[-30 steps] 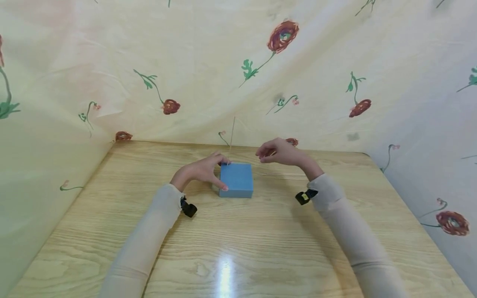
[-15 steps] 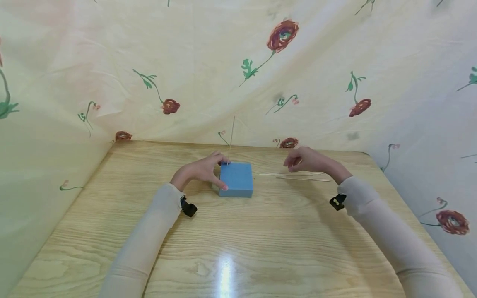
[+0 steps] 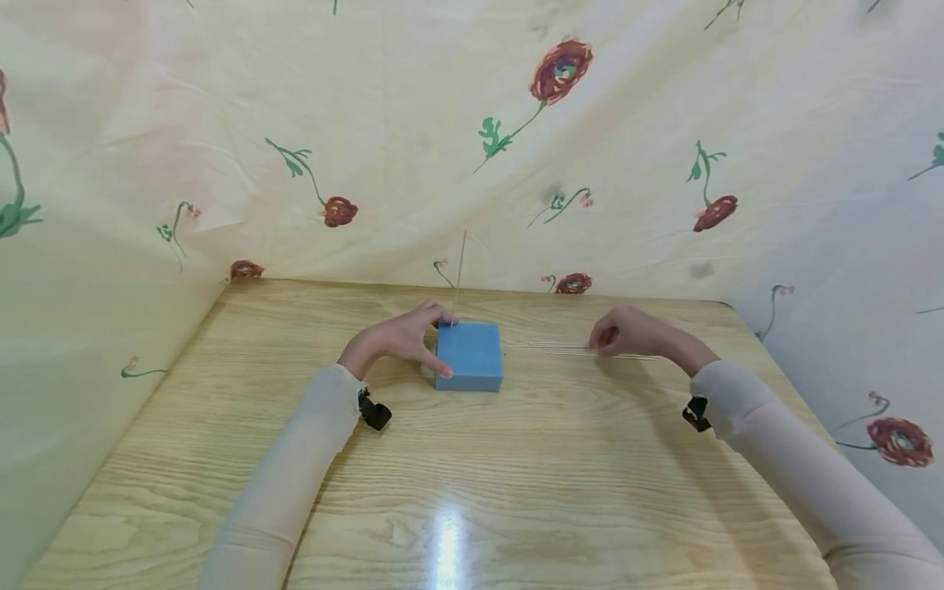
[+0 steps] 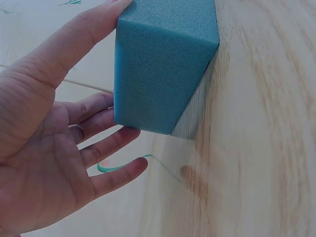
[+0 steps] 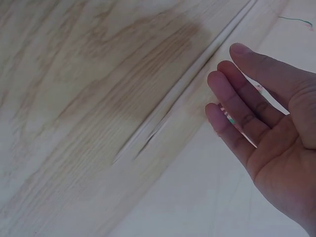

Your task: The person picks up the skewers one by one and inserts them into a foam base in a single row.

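Observation:
A blue foam block (image 3: 469,352) lies on the wooden table, and my left hand (image 3: 401,334) grips its left side. In the left wrist view, the thumb (image 4: 81,37) is at the block's upper edge and the fingers (image 4: 111,148) spread along its far side. One thin wooden stick (image 3: 460,274) stands nearly upright at the block's back left corner. My right hand (image 3: 636,332) is right over several thin sticks (image 3: 564,353) lying on the table. Its fingers (image 5: 237,106) are loosely bent in the right wrist view, with nothing between them and the thumb.
A flower-printed cloth (image 3: 413,147) hangs behind the table and down both sides. Bare wooden tabletop (image 3: 369,492) stretches in front of the block, with a bright light reflection near its front.
My right hand has moved right and down from beside the block to the lying sticks. The left hand, the block and the upright stick have stayed in place.

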Tool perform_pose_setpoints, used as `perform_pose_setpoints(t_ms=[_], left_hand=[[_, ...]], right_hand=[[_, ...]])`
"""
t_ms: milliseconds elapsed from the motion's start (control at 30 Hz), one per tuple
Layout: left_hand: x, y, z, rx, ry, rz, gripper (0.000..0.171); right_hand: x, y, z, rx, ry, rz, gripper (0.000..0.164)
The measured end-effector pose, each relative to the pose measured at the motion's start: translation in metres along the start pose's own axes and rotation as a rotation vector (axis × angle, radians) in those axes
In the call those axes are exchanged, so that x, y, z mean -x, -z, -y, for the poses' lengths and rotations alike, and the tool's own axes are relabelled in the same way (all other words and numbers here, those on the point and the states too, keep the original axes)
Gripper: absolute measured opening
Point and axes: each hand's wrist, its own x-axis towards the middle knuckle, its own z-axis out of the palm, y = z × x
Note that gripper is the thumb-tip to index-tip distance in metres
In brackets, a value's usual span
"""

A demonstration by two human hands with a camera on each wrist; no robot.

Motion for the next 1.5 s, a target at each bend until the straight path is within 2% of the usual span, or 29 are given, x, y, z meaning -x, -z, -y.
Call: perform_pose_setpoints(t_ms=[133, 367, 1000, 1500], left_hand=[[0.001, 0.000, -0.001, 0.001, 0.000, -0.002, 0.082], [0.001, 0.000, -0.001, -0.007, 0.008, -0.003, 0.084], [0.002, 0.000, -0.002, -0.014, 0.015, 0.002, 0.086], [0.001, 0.000, -0.001, -0.023, 0.017, 0.002, 0.086]], right_hand=[[0.002, -0.003, -0.007, 0.004, -0.031, -0.010, 0.009], [0.001, -0.008, -0.017, 0.013, -0.023, -0.025, 0.010], [-0.003, -0.016, -0.017, -0.014, -0.001, 0.005, 0.009], [-0.010, -0.019, -0.019, 0.027, 0.011, -0.008, 0.015]])
